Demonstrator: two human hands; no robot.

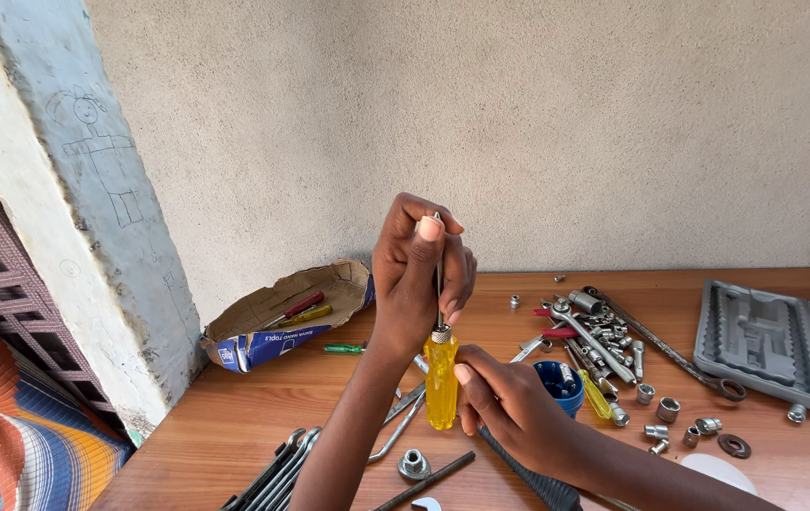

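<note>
A screwdriver with a clear yellow handle [441, 378] stands upright over the wooden table [253, 416], its metal shaft pointing up. My left hand [419, 274] wraps its fingers around the shaft near the tip. Lower down, my right hand [509, 402] grips the yellow handle from the right side. Both hands are raised above the table, in front of the plaster wall.
A torn cardboard box [282, 317] holds small screwdrivers at the back left. Sockets, a ratchet and pliers [604, 341] lie scattered right of centre by a blue holder [559, 386]. A grey moulded tool case [774, 345] sits far right. Wrenches [277, 468] and a nut [413, 464] lie near the front edge.
</note>
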